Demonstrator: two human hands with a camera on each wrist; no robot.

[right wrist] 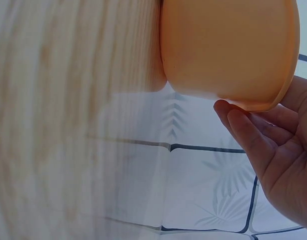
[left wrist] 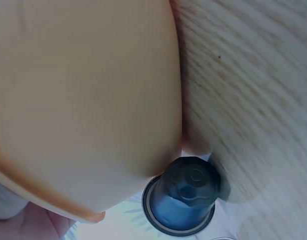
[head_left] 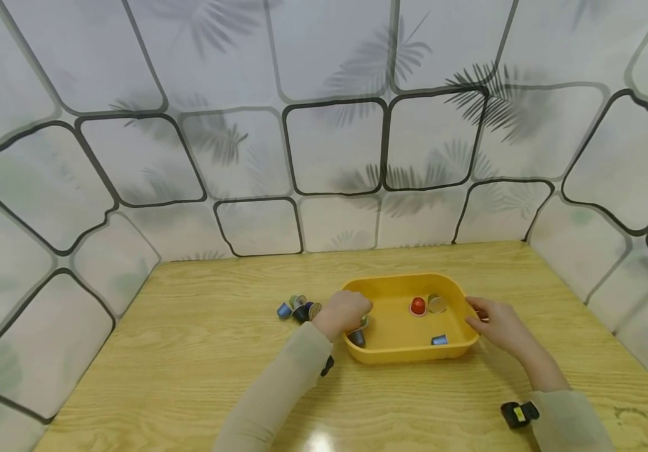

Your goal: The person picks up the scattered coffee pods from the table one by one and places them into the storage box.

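A yellow plastic tray sits on the table. My left hand reaches over its left rim, with the fingertips mostly hidden, so I cannot tell whether they hold anything. Close to those fingers a dark coffee capsule lies in the tray. My right hand grips the right rim between thumb and fingers. Also in the tray are a red capsule, a pale-lidded capsule and a blue capsule. In the left wrist view, a dark blue capsule stands out beyond the tray's outer wall.
Left of the tray is a small pile of several capsules, with a light blue capsule at its left edge and a gold-lidded capsule at its right. A patterned wall closes off the wooden table behind and at both sides.
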